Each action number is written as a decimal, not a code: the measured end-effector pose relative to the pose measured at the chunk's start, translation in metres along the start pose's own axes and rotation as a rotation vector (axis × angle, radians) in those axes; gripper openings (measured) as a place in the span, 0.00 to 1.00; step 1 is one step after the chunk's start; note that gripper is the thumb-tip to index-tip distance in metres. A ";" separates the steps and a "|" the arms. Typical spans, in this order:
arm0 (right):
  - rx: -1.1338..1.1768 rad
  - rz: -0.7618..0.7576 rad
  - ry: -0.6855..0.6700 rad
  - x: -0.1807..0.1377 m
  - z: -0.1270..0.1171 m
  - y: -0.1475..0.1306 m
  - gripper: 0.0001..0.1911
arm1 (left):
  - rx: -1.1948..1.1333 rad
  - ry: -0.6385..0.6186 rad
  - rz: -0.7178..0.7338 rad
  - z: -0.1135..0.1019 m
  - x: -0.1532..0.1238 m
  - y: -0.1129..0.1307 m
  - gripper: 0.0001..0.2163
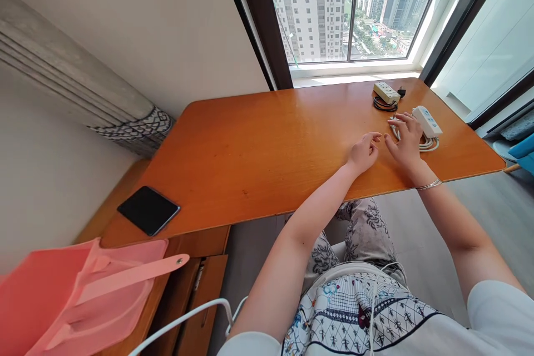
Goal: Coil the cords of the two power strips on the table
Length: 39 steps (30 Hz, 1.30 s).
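Note:
On the right part of the wooden table lies a white power strip (427, 121) with its white cable (429, 146) looped beside it. My right hand (405, 138) is over part of this cable, next to the strip, with its fingers spread; it does not appear to grip anything. Just left of it, my left hand (364, 153) hovers above or rests on the table, fingers curled in and nothing visible in them. Farther back sits a cream power strip (386, 92) with a coiled black cable (384, 104) and a black plug (401, 92).
The wooden table (267, 150) runs below a window (354, 11). A black tablet (149, 210) lies at its left end. Nearby, at lower left, are a pink dustpan-like thing (104, 289) and a white tube (183, 317). A patterned curtain (142, 128) hangs by the wall.

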State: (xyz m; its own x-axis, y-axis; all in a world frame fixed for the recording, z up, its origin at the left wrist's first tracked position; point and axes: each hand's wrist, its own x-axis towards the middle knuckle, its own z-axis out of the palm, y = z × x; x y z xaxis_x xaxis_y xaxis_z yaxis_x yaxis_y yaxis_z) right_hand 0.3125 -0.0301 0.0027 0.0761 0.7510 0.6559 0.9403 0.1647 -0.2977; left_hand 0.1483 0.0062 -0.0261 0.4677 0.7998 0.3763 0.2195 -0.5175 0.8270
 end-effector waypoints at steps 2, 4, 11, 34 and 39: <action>0.065 -0.084 -0.039 -0.001 0.013 -0.011 0.18 | -0.020 0.052 -0.035 -0.006 0.000 -0.004 0.19; 0.110 -0.149 -0.095 -0.003 0.024 -0.017 0.17 | -0.016 0.086 -0.067 -0.017 0.000 -0.010 0.18; 0.211 -0.207 -0.229 -0.007 0.041 -0.014 0.17 | 0.127 0.195 -0.138 -0.085 -0.003 -0.035 0.18; -0.182 0.632 0.426 -0.023 -0.061 0.091 0.33 | 0.196 0.190 -0.267 -0.139 -0.034 -0.065 0.13; -0.196 1.265 0.366 -0.022 -0.091 0.164 0.55 | 0.190 0.176 -0.268 -0.138 -0.032 -0.064 0.12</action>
State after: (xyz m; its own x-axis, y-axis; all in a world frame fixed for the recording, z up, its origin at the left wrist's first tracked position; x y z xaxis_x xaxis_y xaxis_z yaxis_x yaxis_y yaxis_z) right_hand 0.4958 -0.0777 0.0028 0.9823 0.0981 0.1598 0.1856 -0.6316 -0.7527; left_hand 0.0012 0.0559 -0.0336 0.2216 0.9459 0.2369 0.4769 -0.3171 0.8198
